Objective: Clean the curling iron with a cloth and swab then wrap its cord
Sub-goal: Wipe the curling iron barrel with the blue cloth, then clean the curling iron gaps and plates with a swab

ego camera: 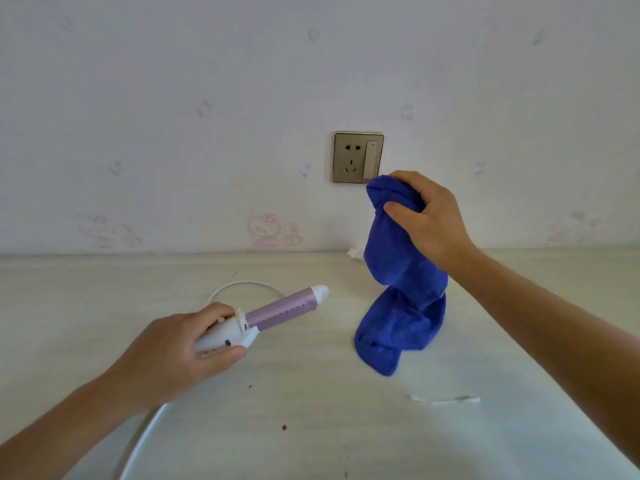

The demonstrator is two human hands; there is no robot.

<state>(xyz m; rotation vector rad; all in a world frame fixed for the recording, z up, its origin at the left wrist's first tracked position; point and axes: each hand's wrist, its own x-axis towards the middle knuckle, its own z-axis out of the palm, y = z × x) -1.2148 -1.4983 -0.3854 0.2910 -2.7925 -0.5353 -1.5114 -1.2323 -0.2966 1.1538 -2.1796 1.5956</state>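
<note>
The left hand (173, 344) holds the curling iron (273, 313) by its white handle. The fingers (214, 311) are curled over the top of the handle and the thumb presses it from below, so the grasp is closed around it. The iron is low over the tabletop (311, 427), left of the middle. Its purple barrel, which has a row of small holes, points to the right and a little away from the person, and it ends in a white tip. The white cord (242, 285) makes a loop on the tabletop behind the iron. Another part of it runs from under the left hand to the lower edge of the view.

The right hand (429, 216) is raised at the right of the iron and well apart from it. Its fingers and thumb clench the top of a blue cloth (398, 271). The cloth hangs down from the hand in a twisted column, and its lower end is folded on the tabletop.

A thin white swab (446, 399) lies flat on the tabletop, in front of the cloth and under the right forearm. On the wall (173, 116) behind, a gold-coloured wall socket (358, 157) is just above the raised cloth. The wall has pale cartoon cat pictures near the tabletop edge.
</note>
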